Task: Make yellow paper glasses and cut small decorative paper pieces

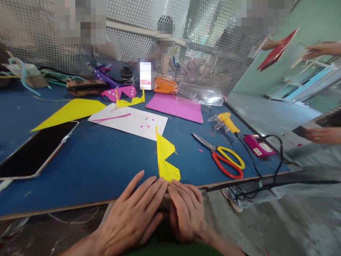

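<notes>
A yellow glasses-shaped cutout (166, 160), with two pointed lens shapes and a long folded strip, lies at the table's front edge. My left hand (138, 208) reaches its near end with outstretched fingers, index fingertip on the yellow material, thumb below. My right hand (186, 209) has its fingers curled together and pressed on the same end. The fingertips of both hands almost meet there and hide that end. To the right lie scissors (210, 145) with one red and one yellow handle loop. A white sheet (130, 124) with pink bits and a pink strip lies beyond the cutout.
Finished-looking pink glasses (122, 93) and yellow glasses (130, 102) stand at the back. Around are a yellow sheet (70, 112), a phone (39, 151), a pink sheet (176, 108), a yellow glue gun (227, 122) and a corded magenta power strip (258, 146). Other people's hands (323, 135) show at right.
</notes>
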`<state>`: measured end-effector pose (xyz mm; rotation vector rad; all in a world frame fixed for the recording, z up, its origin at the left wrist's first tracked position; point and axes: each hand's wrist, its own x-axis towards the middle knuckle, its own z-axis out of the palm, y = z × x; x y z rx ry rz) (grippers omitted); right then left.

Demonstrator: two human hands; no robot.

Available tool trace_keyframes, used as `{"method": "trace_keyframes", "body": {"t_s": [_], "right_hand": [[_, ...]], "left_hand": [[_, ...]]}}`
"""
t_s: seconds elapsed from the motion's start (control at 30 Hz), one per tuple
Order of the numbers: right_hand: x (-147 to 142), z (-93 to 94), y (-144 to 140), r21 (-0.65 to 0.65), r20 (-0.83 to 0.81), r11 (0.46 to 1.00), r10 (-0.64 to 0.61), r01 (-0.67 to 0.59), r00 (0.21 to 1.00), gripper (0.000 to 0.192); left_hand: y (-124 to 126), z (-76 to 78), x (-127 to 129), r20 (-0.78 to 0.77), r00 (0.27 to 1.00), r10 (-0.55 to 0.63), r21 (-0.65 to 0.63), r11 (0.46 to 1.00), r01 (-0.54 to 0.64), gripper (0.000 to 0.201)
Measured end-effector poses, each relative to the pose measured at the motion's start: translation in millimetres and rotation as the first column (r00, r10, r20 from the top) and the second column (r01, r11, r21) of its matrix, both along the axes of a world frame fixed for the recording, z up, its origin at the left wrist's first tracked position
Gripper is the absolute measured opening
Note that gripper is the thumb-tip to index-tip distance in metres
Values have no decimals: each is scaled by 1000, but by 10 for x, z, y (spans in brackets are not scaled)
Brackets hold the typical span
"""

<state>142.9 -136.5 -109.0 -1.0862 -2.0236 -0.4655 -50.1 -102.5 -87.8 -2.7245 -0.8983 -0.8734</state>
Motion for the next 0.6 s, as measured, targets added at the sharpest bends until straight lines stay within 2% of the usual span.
{"method": "trace_keyframes", "body": {"t_s": [0.2,0.37,0.47,0.6], "right_hand": [[-61,94,41,27,-17,999,-18,18,1000,33],[-120,55,113,113,-87,992,-42,52,995,35],[-147,45,161,149,-104,985,-73,88,992,38],[-138,63,191,173,-76,980,-90,102,993,32]], "left_hand": [[76,100,6,27,1000,-5,25,1000,5,44],[115,89,-8,64,998,23,0,1000,-23,48],[125,80,1,101,994,43,-28,999,-40,41],[132,57,23,202,977,64,-58,997,-53,34]]}}
